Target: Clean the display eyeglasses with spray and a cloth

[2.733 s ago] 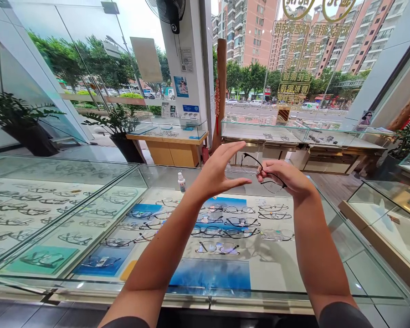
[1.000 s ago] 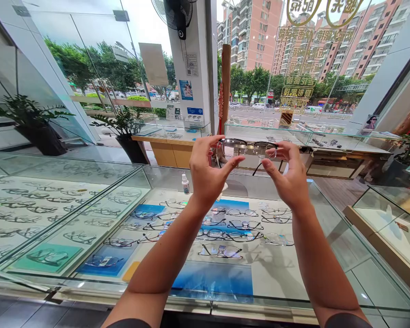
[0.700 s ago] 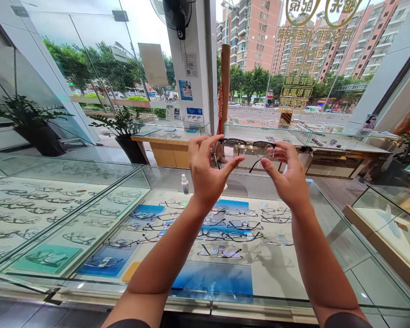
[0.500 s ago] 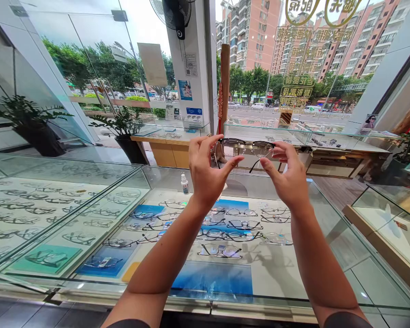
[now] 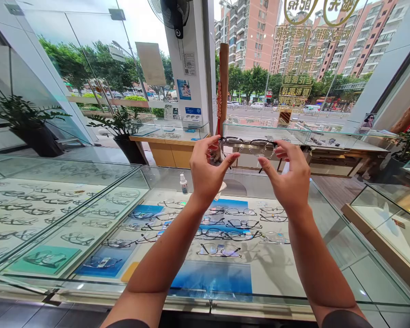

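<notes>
A pair of eyeglasses (image 5: 247,142) with a dark upper rim is held up above the glass counter. My left hand (image 5: 208,168) grips its left end between thumb and fingers. At the right end, my right hand (image 5: 289,173) pinches the frame in the same way. Both dark temple tips hang below the lenses, between my thumbs. Beneath my arms, several eyeglasses (image 5: 219,250) lie in rows inside the glass display case (image 5: 269,273). A white cloth-like thing (image 5: 221,191) shows partly behind my left wrist.
A small white spray bottle (image 5: 183,184) stands on the counter left of my left hand. Another glass case (image 5: 30,200) with rows of glasses adjoins on the left. Farther back are a potted plant (image 5: 126,146), a wooden post (image 5: 223,86) and more cases along the window.
The eyeglasses have turned slightly: their temple tips now hang more evenly below the lenses. My right hand has shifted a little, and both hands keep hold of the frame.
</notes>
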{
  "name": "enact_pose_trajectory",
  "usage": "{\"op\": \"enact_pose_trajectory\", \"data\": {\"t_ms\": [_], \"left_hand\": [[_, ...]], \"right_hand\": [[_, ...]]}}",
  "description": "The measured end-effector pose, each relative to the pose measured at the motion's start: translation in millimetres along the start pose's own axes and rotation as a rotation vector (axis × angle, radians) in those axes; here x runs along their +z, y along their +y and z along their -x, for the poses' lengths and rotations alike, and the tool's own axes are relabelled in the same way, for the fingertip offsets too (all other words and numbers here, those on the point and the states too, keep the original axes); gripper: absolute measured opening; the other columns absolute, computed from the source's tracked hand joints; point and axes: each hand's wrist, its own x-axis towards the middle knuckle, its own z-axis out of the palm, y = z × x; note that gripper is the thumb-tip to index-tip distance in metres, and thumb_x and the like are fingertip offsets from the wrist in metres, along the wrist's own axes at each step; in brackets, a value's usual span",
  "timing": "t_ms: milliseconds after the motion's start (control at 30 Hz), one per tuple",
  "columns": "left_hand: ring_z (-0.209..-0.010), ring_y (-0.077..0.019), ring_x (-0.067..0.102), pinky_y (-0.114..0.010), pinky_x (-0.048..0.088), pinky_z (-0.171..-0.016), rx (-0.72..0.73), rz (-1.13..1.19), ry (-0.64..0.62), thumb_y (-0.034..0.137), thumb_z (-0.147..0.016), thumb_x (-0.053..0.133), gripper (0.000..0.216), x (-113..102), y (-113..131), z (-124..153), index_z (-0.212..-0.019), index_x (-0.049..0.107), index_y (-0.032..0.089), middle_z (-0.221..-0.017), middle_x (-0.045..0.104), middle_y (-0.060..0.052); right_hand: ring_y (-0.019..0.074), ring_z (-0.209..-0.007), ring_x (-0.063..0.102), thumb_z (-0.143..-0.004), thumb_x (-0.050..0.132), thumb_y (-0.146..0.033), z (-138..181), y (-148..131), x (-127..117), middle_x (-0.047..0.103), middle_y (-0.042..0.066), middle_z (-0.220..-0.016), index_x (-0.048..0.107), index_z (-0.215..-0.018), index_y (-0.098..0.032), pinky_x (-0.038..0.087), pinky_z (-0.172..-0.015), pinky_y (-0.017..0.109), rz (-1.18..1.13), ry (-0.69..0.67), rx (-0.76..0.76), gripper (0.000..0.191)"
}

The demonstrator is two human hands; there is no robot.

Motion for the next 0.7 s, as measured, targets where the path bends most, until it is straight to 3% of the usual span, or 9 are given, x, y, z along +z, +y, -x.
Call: {"op": "enact_pose_trajectory", "data": {"t_ms": [233,700], "left_hand": [[-0.1,-0.0241,0.073,-0.039,0.057,-0.078,-0.044,0.027,0.01,0.061,-0.082,0.089,0.058,2.2,-4.3,0.2,-0.123,0.075,0.024,-0.117,0.077,-0.01],[-0.092,-0.0218,0.072,-0.038,0.058,-0.075,-0.011,0.039,-0.027,0.064,-0.083,0.087,0.053,-1.3,-5.6,-3.5,-0.118,0.076,0.026,-0.108,0.078,-0.008]], "right_hand": [[0.0294,-0.1,0.069,-0.099,0.074,-0.057,-0.2,-4.2,-3.0,0.072,0.006,-0.112,0.07,-0.135,-0.034,0.057,-0.094,0.052,-0.01,0.007,-0.012,0.044],[0.0298,-0.102,0.071,-0.099,0.072,-0.06,-3.1,1.0,-7.6,0.074,0.007,-0.114,0.07,-0.136,-0.034,0.058,-0.094,0.053,-0.027,0.006,-0.006,0.045]]}}
